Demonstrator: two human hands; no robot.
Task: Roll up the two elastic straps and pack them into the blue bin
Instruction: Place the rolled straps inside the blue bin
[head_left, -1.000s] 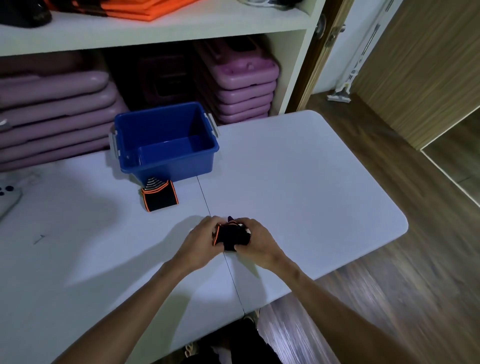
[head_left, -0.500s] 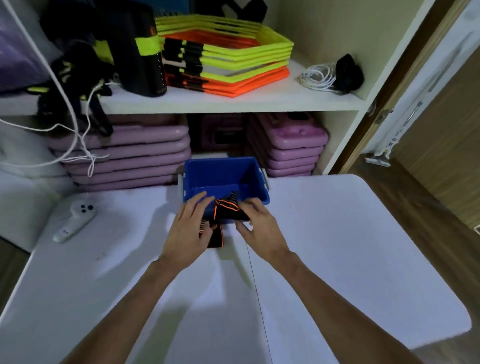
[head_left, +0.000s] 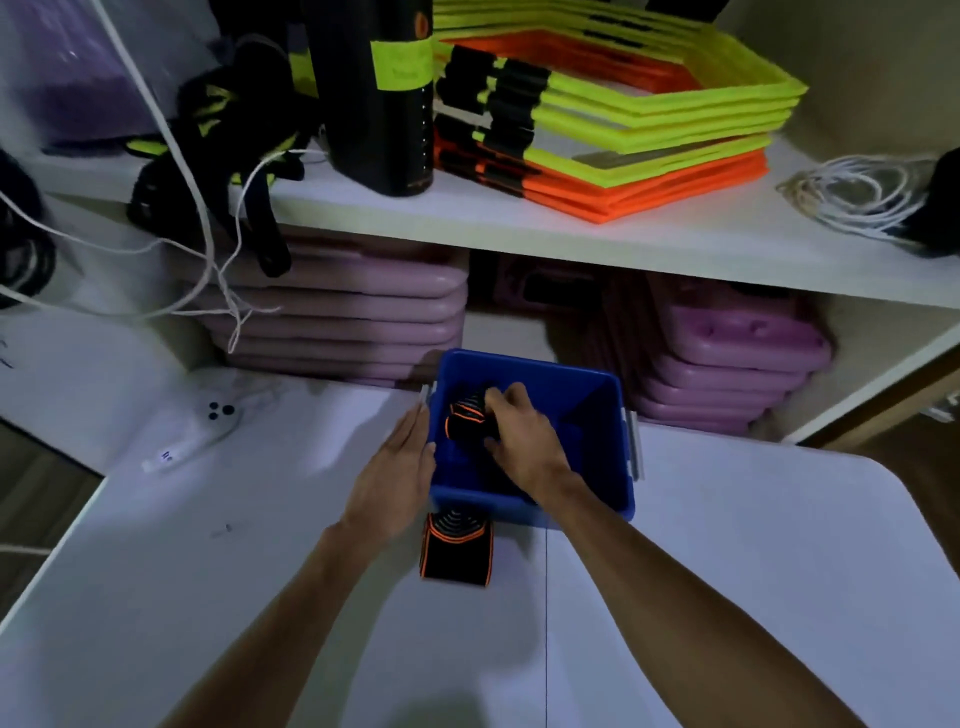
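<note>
Head view: your right hand (head_left: 519, 441) is down inside the blue bin (head_left: 618, 457), fingers (head_left: 501, 402) closed around one rolled strap (head_left: 465, 421), black with orange edging, at the bin's left side. Whether it rests on the bin floor yet, cannot tell. Your left hand (head_left: 400, 467) lies flat against the bin's outer left wall, fingers extended, gripping nothing; likely steadying it. Second rolled strap (head_left: 457, 551) sits on the table (head_left: 727, 571), touching or just beside the bin's near wall, already rolled. Judgement: rolling done for both; first strap nearly packed, release pending; second still to be lifted in. Roughly two-thirds through. Surface: white table, a seam line running toward you down its middle, mostly bare; a white remote-like device (head_left: 197, 431) lies off to the left. Room: dim. White shelf (head_left: 519, 223) behind the bin carries stacked yellow and orange hexagon frames (head_left: 623, 130), a black cylinder (head_left: 379, 93), coiled white cord (head_left: 857, 192). Below it, stacked purple platforms (head_left: 337, 322). Wood floor shows at far right.
</note>
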